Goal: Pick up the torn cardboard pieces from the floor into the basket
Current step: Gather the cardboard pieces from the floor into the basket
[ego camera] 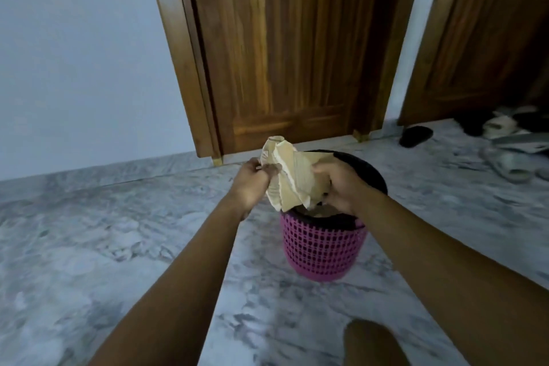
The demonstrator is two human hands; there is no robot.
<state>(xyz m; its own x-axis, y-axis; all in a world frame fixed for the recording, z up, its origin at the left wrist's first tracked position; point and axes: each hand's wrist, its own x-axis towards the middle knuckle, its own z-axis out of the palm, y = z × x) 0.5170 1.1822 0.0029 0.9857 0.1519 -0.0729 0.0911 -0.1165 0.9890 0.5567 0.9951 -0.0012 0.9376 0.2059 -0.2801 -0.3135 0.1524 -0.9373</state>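
- While both hands hold it, crumpled beige torn cardboard bundle point(292, 177) sits in the air right above mouth of round pink perforated plastic basket point(322, 249); off the floor, not yet inside.
- Long axis approx upright w/ slight lean: top end points up-left toward brown wooden door point(282, 53), bottom end points down into basket opening.
- Corrugation lines on front face run roughly along same axis.
- Left hand point(252, 184): thumb + fingers curled, pinching bundle's upper-left edge.
- Right hand point(341, 187): fingers curled round bundle's right side, low, just over basket rim.
- Basket upright on grey-white marble floor point(118, 246), black liner point(372, 172) folded over rim; brownish stuff inside, can't ID.
- Writing: faint dark marks on bundle's left fold, too blurred to read.
- Bkgd: second wooden door point(475, 38) at right; black slipper point(416, 136) + pale sandals point(511, 168) on floor near it, well apart from basket.
- Bottom edge: bare knee or foot point(371, 342), can't tell which.
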